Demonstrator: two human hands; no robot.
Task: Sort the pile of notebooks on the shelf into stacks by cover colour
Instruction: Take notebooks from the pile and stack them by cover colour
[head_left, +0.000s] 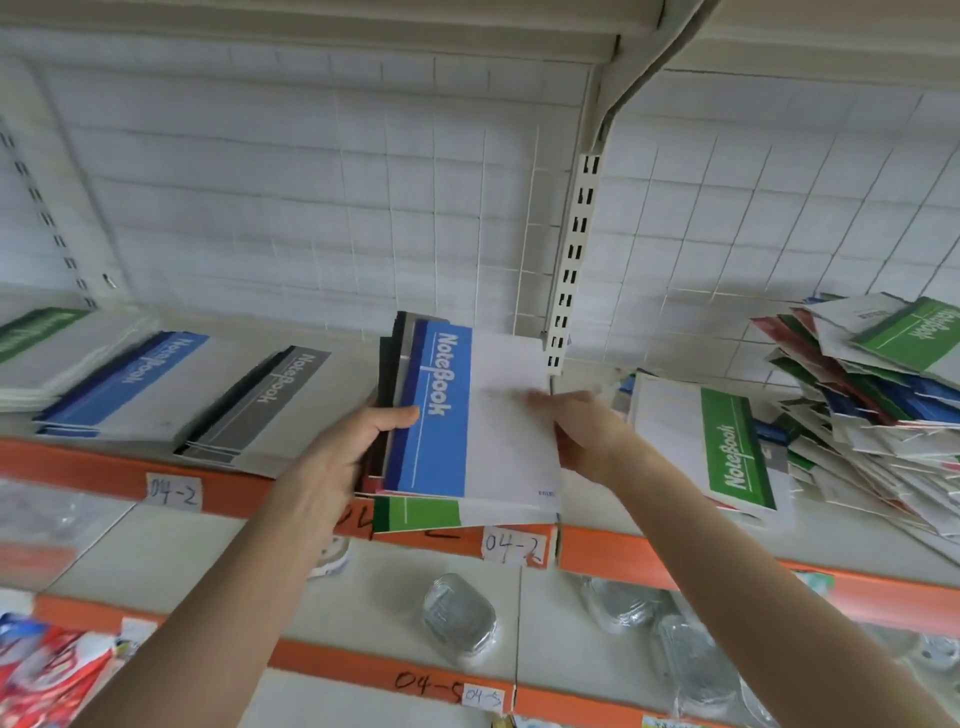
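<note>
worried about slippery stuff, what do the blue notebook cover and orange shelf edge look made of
Blue notebook: probably thin coated card, smooth printed face, slim edges. Orange shelf edge: looks like painted metal, possibly plastic; flat even colour, paper labels stuck on.

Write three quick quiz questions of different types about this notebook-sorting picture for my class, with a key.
1. True or false: the top notebook in the held bundle is red.
2. Which sorted stack lies nearest the left hand? A green, B blue, C grey.
3. Fill in: the unsorted pile lies on the person's ____ side.
Key: 1 false; 2 C, the grey stack; 3 right.
</note>
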